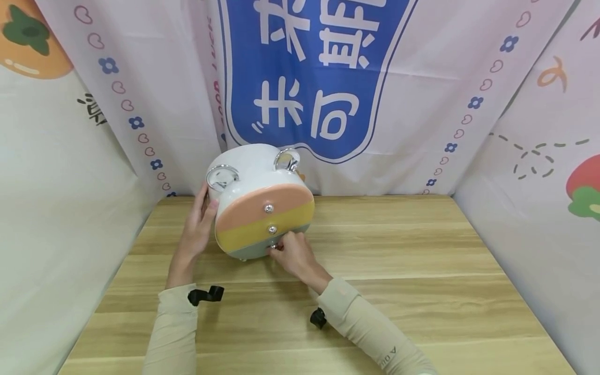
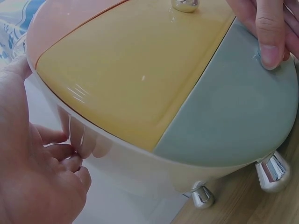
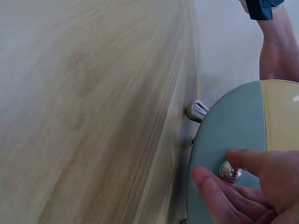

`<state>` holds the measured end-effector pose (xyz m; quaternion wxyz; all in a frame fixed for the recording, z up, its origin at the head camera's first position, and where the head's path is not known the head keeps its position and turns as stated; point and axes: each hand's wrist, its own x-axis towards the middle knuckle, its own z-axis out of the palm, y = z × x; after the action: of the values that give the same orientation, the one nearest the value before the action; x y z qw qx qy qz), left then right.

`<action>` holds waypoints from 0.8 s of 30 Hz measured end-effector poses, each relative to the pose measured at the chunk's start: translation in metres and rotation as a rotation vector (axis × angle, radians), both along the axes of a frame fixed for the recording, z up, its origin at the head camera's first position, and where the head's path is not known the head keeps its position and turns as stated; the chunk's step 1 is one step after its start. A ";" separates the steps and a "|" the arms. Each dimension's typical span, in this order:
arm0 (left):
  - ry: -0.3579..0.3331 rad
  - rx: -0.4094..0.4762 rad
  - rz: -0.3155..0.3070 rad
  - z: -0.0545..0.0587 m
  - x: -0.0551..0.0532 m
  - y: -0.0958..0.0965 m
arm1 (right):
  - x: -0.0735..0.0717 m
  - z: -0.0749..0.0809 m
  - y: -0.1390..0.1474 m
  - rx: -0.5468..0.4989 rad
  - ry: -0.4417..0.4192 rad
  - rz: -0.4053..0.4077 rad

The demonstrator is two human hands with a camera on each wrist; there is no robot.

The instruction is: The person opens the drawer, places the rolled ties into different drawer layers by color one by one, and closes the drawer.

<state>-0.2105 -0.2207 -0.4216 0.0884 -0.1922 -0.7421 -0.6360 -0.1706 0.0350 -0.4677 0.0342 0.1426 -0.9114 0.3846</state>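
Observation:
A white oval drawer box [image 1: 253, 164] stands at the back of the table, with two silver ring ears on top. Its front has a pink drawer [image 1: 290, 196], a yellow drawer [image 2: 135, 70] and a green drawer [image 2: 224, 112], each with a silver knob. All three look closed. My left hand [image 1: 196, 234] rests against the box's left side, fingers touching the white wall. At the lowest drawer, my right hand [image 1: 296, 255] pinches the silver knob [image 3: 229, 172] between thumb and fingers. Small silver feet [image 2: 273, 172] show beneath the box.
The wood-grain table [image 1: 398, 291] extends to both sides and in front of the box. Close behind it hangs a printed cloth [image 1: 412, 104] with a blue sign, and more cloth covers both sides. Black mounts sit at both wrists.

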 end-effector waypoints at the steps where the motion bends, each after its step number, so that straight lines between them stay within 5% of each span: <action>1: 0.005 0.001 0.000 0.000 -0.001 0.000 | 0.000 0.000 0.000 -0.001 -0.002 -0.003; 9: 0.032 0.003 0.000 0.000 -0.005 0.002 | -0.004 0.000 0.003 0.001 -0.006 -0.009; 15: 0.023 -0.046 0.025 -0.002 -0.002 -0.001 | 0.000 0.002 0.018 0.024 -0.058 0.091; 24: -0.052 -0.199 0.087 0.002 0.010 -0.018 | 0.016 0.030 0.074 0.371 -0.122 0.126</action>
<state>-0.2007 -0.2383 -0.4200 0.0772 -0.1509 -0.8114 -0.5593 -0.1547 0.1091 -0.4377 -0.0721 0.1797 -0.9562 0.2194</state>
